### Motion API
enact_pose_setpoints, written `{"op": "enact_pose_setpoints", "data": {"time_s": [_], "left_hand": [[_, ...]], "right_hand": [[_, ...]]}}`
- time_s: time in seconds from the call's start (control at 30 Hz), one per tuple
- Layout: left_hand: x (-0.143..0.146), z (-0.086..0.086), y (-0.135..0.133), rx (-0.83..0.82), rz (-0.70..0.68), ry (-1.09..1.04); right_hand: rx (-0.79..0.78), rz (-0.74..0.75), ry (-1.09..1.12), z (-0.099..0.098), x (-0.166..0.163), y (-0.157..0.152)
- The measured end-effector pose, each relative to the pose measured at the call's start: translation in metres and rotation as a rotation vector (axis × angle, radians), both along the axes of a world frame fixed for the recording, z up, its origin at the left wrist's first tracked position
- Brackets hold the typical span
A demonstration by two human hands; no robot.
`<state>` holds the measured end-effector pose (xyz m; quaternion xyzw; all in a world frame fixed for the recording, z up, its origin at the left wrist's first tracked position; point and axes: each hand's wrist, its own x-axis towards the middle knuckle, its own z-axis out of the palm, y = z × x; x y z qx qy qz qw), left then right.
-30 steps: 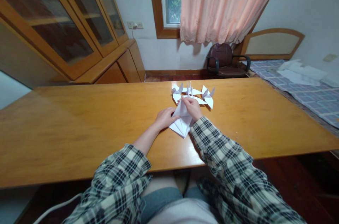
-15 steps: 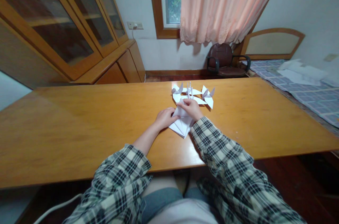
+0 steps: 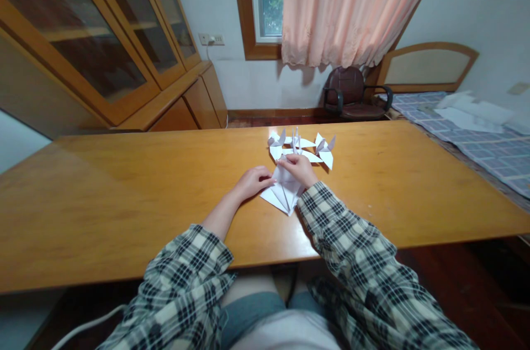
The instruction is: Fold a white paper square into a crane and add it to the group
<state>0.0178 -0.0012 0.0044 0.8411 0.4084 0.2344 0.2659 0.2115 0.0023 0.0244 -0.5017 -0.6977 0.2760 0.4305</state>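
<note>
A white sheet of folded paper (image 3: 283,190) with creased flaps lies on the wooden table in front of me, one corner pointing toward me. My right hand (image 3: 298,169) is closed on its far end, thumb and fingers pinching the paper there. At the paper's left edge, my left hand (image 3: 253,182) has its fingers closed on a flap. Just beyond my hands stand several white paper cranes (image 3: 324,147) with wings spread, grouped close together. The right hand partly covers the nearest crane.
The wooden table (image 3: 144,201) stretches wide to both sides. Behind it are a glass-door cabinet (image 3: 124,24) at left, a brown armchair (image 3: 346,90) and a pink curtain (image 3: 351,2). A bed (image 3: 451,112) with a checked cover stands at right.
My left hand has shifted a little left, and the paper's left flap has spread outward with it. The right hand stays at the far end of the paper. The cranes have not moved.
</note>
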Motion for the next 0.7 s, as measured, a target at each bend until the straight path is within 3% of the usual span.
{"op": "enact_pose_setpoints", "data": {"time_s": [0.33, 0.7], "left_hand": [[0.003, -0.002, 0.000, 0.045, 0.060, -0.011], [-0.012, -0.002, 0.003, 0.058, -0.004, 0.009]], "right_hand": [[-0.042, 0.036, -0.045, -0.004, 0.000, 0.001], [-0.021, 0.052, -0.085, -0.001, 0.004, -0.001]]}}
